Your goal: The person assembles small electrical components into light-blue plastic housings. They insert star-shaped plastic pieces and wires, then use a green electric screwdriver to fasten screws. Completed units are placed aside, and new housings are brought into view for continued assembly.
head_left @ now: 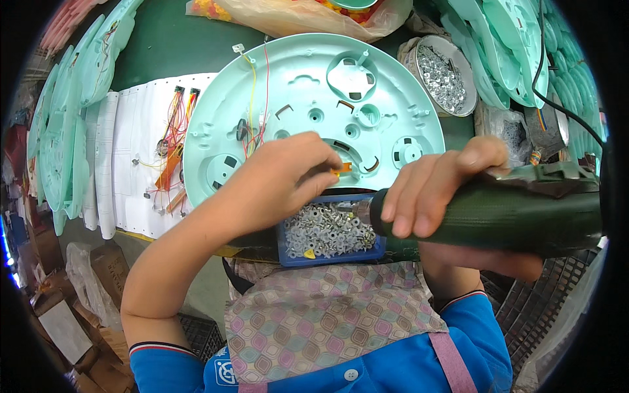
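Note:
A round mint-green plastic shell [298,75] lies on the bench in front of me, its ribbed inner side up. My left hand [295,170] reaches over its near part, thumb and forefinger closed at a small orange-yellow piece [345,168] in the shell. In my right hand [432,190] is a dark green electric screwdriver [504,213], lying level, its tip pointing left over a blue tray [333,259] of screws with pale washers. Red and yellow wires [254,98] rise from the shell's left part; my left hand hides some of the shell.
Wired circuit boards [177,131] lie on white sheets at left. Stacked mint shells [62,144] stand on both sides. A bowl of small metal parts [445,75] sits at back right, beside a black cable [567,108]. A plastic bag [282,19] is at the back.

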Demonstrator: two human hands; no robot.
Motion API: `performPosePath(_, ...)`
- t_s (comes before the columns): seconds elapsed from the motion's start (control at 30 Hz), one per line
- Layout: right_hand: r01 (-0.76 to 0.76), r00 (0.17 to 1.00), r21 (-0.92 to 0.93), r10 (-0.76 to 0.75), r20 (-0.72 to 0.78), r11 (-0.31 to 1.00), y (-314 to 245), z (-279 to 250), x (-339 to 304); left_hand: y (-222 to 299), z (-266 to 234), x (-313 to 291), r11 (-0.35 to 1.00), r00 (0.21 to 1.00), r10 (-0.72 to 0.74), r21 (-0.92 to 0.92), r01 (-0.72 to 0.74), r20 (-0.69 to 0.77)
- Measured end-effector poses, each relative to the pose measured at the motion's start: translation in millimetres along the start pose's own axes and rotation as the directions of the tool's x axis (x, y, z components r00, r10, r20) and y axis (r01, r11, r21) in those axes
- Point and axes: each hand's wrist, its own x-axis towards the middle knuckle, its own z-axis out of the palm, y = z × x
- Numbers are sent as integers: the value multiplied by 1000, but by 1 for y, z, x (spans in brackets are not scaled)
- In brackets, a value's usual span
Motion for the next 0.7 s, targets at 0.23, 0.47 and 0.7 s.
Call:
performPosePath(0.23,-180,957,55,188,-223,982,7,32,-10,5,3,-31,987,982,141,93,-130,-125)
performPosePath(0.47,-85,988,-41,79,-134,995,2,28,-11,12,12,-38,889,960,270,401,-219,-72)
performPosePath(0.7,-11,986,-69,-1,-168,998,1,34,-12,10,9,-45,893,961,267,395,-218,-72)
